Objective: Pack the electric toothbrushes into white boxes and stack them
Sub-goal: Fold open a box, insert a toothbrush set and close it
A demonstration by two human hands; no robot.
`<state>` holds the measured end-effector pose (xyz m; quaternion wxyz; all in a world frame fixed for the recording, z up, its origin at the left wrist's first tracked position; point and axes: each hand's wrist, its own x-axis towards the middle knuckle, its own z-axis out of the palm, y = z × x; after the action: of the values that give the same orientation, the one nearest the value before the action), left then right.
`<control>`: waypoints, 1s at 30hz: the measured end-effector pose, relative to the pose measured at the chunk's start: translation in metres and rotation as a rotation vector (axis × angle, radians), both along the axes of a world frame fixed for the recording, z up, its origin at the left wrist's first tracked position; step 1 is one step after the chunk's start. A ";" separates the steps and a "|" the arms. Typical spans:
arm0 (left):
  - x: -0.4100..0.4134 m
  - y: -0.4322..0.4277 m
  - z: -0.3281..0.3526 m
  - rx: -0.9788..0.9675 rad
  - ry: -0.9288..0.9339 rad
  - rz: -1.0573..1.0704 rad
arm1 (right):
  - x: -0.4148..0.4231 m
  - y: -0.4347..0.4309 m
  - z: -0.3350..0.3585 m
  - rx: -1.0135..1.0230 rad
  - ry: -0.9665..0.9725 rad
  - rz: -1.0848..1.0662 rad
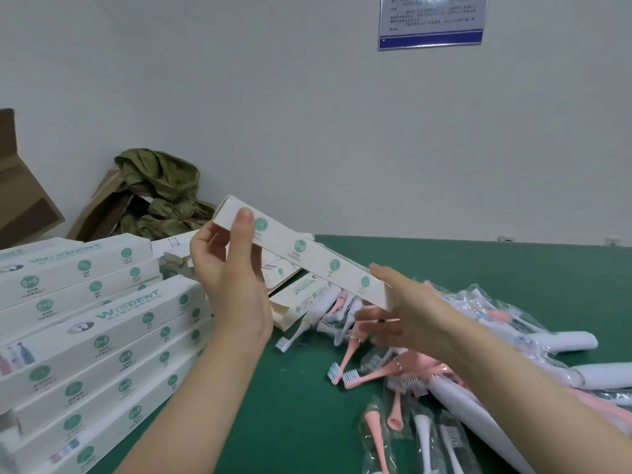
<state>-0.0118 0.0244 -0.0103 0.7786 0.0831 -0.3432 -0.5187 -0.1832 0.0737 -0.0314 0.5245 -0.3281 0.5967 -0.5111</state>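
I hold a long white box with green round marks up in the air above the green table. My left hand grips its far left end, thumb on the front face. My right hand holds the box's right end, and its fingers are blurred. A stack of white boxes lies at the left. Pink and white toothbrush heads and bagged white toothbrush handles lie in a heap at the right.
Flat unfolded boxes lie behind my hands. A brown cardboard carton with green crumpled wrapping stands by the wall at the back left. Another carton is at the left edge. A blue notice hangs on the wall.
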 end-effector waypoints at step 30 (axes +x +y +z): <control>-0.022 0.001 -0.043 -0.557 -1.254 0.561 | 0.020 0.010 0.008 -0.655 0.329 -0.227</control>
<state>-0.0339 0.0256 -0.0533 0.5319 0.2480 -0.8082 -0.0491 -0.1633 0.0840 -0.0229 0.2291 -0.4879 0.5104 -0.6700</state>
